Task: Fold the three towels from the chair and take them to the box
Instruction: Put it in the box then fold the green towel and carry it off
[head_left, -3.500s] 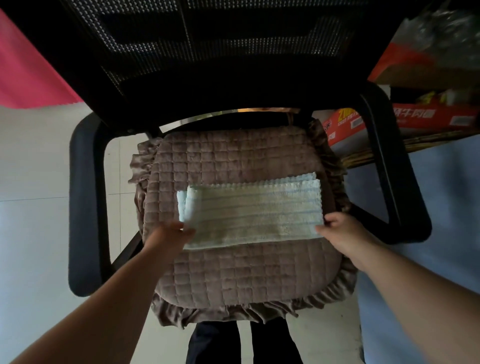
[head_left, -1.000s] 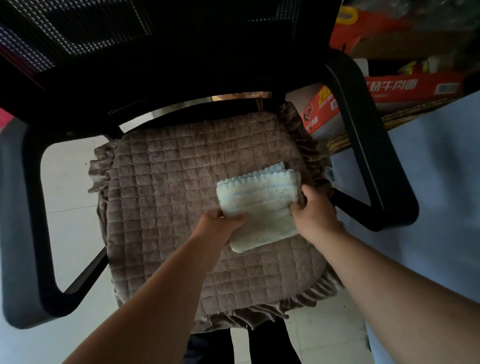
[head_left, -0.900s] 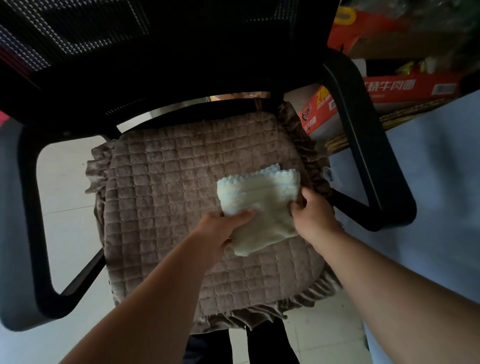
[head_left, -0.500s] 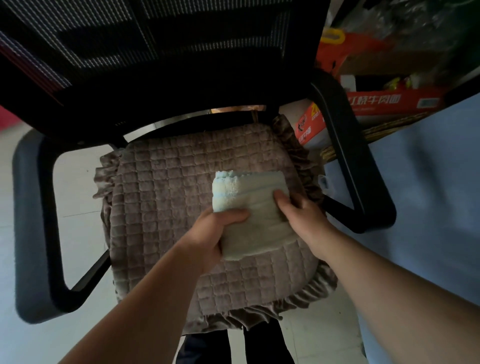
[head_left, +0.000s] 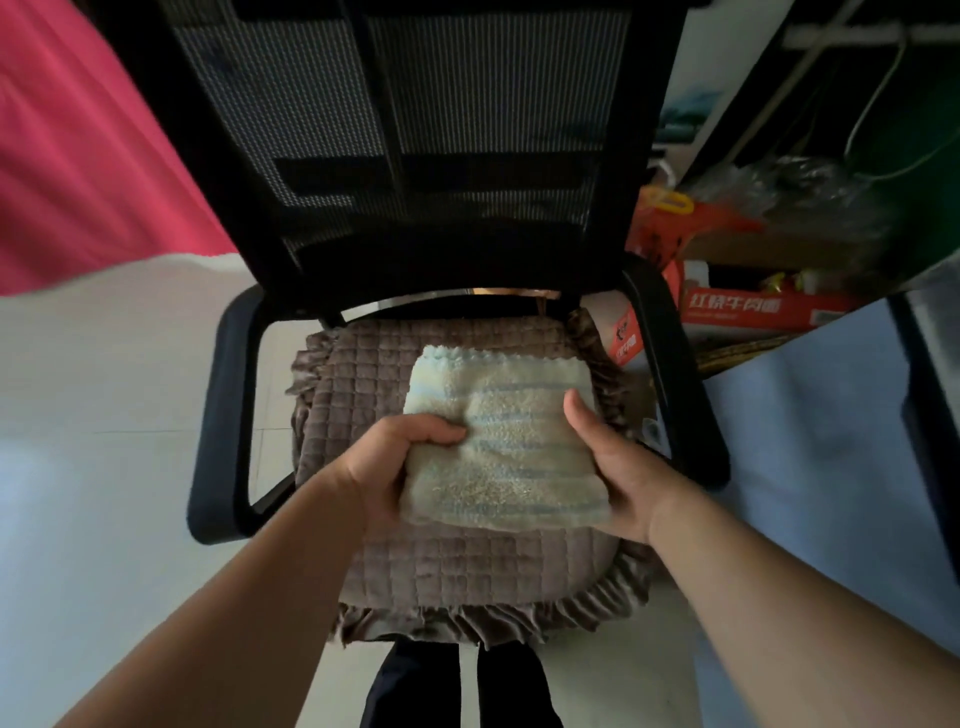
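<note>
A pale folded towel (head_left: 506, 441) with faint blue stripes is held just above the brown quilted seat cushion (head_left: 457, 566) of a black mesh office chair (head_left: 405, 156). My left hand (head_left: 387, 467) grips its left edge, thumb on top and fingers underneath. My right hand (head_left: 610, 462) holds the right edge, thumb lying on top and fingers under the towel. No other towel shows on the seat.
The chair's black armrests (head_left: 223, 415) flank the seat. Red cardboard boxes (head_left: 748, 312) and bagged clutter stand at the back right. A blue-grey surface (head_left: 810, 441) lies to the right, pink fabric (head_left: 78, 156) at the upper left, pale floor on the left.
The long towel strip was folded into a compact square. Both hands then slid under its edges and lifted it off the cushion, toward me.
</note>
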